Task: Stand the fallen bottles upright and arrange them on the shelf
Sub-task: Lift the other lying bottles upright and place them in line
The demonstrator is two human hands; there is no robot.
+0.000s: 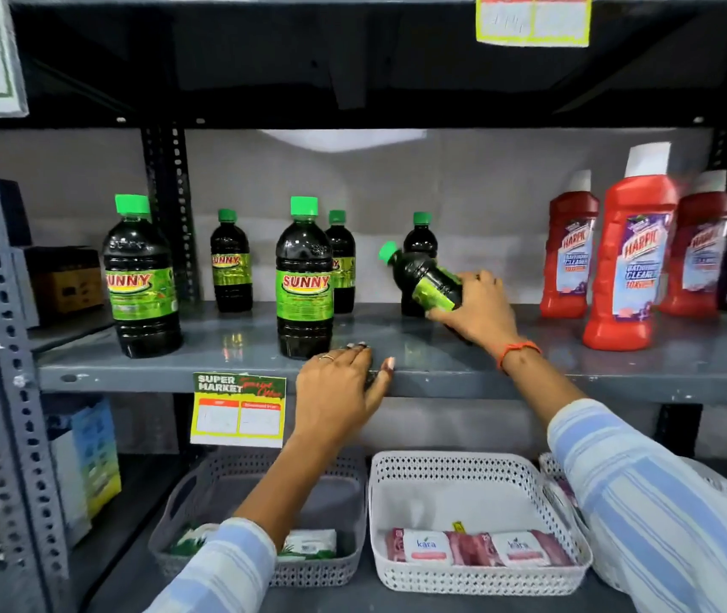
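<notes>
Head view only. My right hand has its fingers wrapped round the lower body of a small Sunny bottle, dark liquid, green cap. It is tilted, cap up and to the left, lifted off the grey shelf, just in front of another small bottle that stands upright at the back. My left hand rests on the shelf's front edge, fingers loosely spread, holding nothing, next to the front centre large Sunny bottle.

Handling, my guess: full plastic bottle, so moderate weight, stiff walls, glossy label that may slip. Grip low on the body works for tipping it up; base needs to land flat. Tall and narrow, so likely easy to knock into its neighbours.

Already upright: a large bottle at left, two small ones behind. Red Harpic bottles stand at the right, well apart from mine.

Lower shelf containers: grey perforated basket under my left arm, holding white packs with green print, contents partly hidden. White perforated basket beside it, a row of pink-and-white Kara packs along its front, rest bare.
</notes>
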